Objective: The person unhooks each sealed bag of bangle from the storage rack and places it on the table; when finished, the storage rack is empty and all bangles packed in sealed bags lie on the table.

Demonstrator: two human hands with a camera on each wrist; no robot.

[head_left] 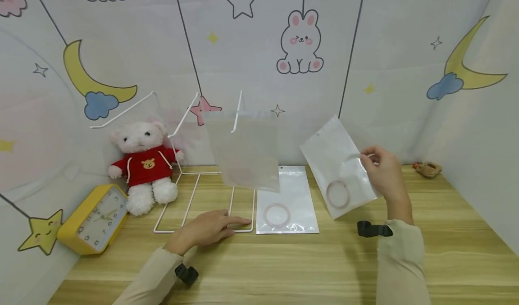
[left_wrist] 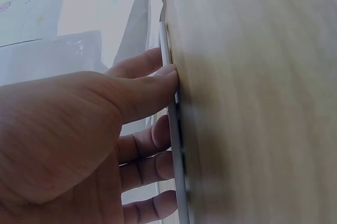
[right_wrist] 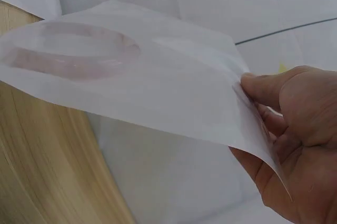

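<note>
My right hand (head_left: 383,170) pinches the side edge of a clear-and-white plastic pouch (head_left: 324,156), tilted above the table. Through its film shows a pale pink bangle (right_wrist: 79,50) at one end. My left hand (head_left: 212,228) is low at the front of a white wire rack (head_left: 162,231). In the left wrist view its thumb and fingertips hold the rack's front bar (left_wrist: 180,176). Another translucent pouch (head_left: 247,156) hangs from a rack prong. Flat on the table, right of the rack, lies a third pouch (head_left: 306,206) with a pink bangle (head_left: 265,216) inside.
A white teddy bear in a red sweater (head_left: 142,172) sits behind the rack's left side, beside a yellow alarm clock (head_left: 75,228). At the back right lies a small brown object (head_left: 429,169). A printed curtain (head_left: 259,61) closes off the back of the wooden table (head_left: 292,269).
</note>
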